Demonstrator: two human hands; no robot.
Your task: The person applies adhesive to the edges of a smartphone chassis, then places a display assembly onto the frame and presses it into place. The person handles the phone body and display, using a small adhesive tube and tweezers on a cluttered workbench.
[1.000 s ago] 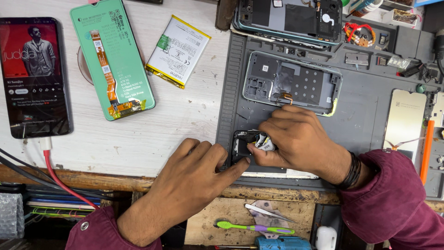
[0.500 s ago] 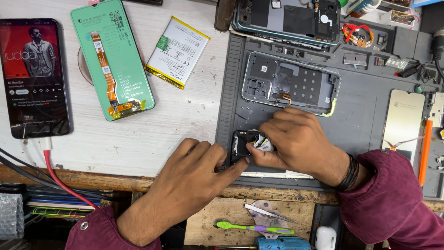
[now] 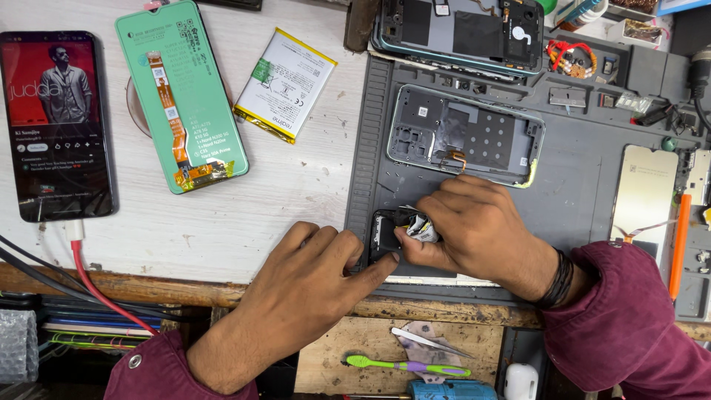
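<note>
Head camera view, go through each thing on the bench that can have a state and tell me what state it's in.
Phone on the left: screen lit, red cable plugged in.
Green display panel: face down, flex cable showing.
Battery: out, lying loose.
Phone frame: opened, stripped.
Second phone body: back off, insides showing.
Small black part: pinned by left hand.
Right hand: pinching crumpled wipe.
Tweezers: unused.
Brush: unused.
</note>
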